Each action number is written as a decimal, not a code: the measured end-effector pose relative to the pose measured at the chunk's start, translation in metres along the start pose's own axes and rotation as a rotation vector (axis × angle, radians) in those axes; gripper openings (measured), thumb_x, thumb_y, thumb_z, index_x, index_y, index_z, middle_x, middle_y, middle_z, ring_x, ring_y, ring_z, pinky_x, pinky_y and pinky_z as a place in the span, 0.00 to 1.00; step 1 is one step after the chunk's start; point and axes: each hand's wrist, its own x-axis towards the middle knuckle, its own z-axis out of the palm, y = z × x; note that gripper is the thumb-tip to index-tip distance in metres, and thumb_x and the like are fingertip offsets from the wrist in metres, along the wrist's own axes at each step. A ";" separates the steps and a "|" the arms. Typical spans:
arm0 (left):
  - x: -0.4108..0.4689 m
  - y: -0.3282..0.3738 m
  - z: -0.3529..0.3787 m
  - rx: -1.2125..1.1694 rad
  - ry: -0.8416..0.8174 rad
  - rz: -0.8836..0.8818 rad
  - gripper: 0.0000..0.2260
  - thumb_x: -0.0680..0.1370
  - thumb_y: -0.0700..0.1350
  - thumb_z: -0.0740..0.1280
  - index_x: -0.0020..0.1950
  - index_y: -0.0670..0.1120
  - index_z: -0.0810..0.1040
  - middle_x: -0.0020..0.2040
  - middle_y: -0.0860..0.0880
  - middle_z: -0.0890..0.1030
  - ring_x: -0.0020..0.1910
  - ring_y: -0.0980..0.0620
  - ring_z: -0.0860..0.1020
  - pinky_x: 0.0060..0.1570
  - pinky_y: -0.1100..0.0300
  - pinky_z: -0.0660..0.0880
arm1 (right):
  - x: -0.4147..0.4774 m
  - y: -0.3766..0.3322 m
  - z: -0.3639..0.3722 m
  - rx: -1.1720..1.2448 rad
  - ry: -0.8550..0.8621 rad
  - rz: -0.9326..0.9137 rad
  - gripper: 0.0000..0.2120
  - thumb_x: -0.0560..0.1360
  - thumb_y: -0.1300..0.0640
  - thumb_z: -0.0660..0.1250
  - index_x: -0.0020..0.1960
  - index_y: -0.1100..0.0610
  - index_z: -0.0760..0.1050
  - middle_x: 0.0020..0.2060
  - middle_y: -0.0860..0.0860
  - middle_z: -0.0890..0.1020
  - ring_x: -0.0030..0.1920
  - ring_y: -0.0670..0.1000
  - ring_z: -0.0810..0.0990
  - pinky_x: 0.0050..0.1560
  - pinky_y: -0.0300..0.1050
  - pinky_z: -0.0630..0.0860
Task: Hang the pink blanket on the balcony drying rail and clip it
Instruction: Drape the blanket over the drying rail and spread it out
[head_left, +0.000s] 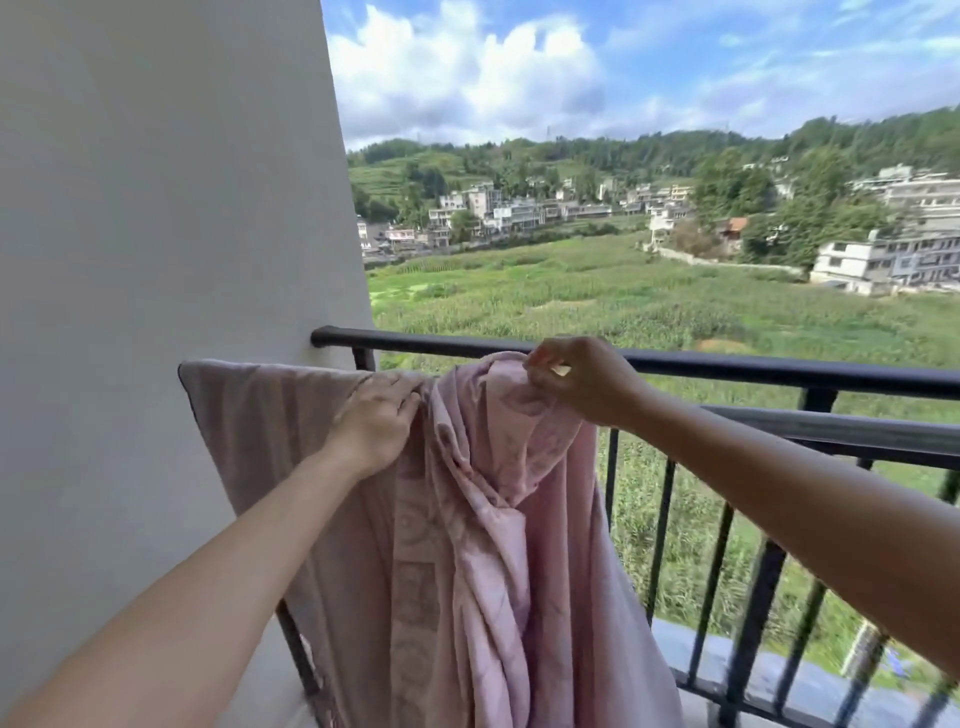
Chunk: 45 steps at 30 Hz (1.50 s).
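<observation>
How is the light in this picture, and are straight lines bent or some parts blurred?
Head view: bright daylight on the fields; the wall and pink blanket sit in soft shade. Head view: the wide lens bows the black rail slightly. Head view: the railing bars at lower right are smeared, while the left hand and right hand look sharp.

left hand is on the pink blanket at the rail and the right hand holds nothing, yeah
Not quite: the head view shows the right hand pinching a bunched fold of the pink blanket. The left hand is on it at the rail.
</observation>
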 end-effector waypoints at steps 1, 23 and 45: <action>0.003 -0.003 0.007 0.006 -0.019 0.002 0.18 0.80 0.55 0.51 0.66 0.57 0.72 0.66 0.52 0.74 0.68 0.48 0.68 0.68 0.46 0.64 | -0.017 0.003 -0.006 -0.009 -0.027 -0.009 0.11 0.75 0.56 0.69 0.56 0.55 0.82 0.50 0.50 0.85 0.49 0.48 0.83 0.52 0.46 0.79; 0.004 0.003 0.042 0.319 0.138 -0.003 0.21 0.77 0.45 0.61 0.69 0.40 0.68 0.67 0.38 0.70 0.66 0.38 0.66 0.67 0.44 0.62 | -0.144 0.048 -0.127 -0.075 0.532 0.435 0.09 0.76 0.56 0.63 0.47 0.60 0.80 0.40 0.61 0.83 0.42 0.64 0.81 0.44 0.60 0.80; 0.016 0.113 -0.016 -1.306 -0.120 -0.288 0.09 0.79 0.42 0.66 0.42 0.38 0.80 0.32 0.44 0.82 0.25 0.53 0.80 0.25 0.63 0.77 | 0.028 0.039 -0.079 -0.062 0.234 0.258 0.05 0.72 0.47 0.72 0.43 0.47 0.80 0.39 0.46 0.82 0.41 0.48 0.80 0.42 0.44 0.76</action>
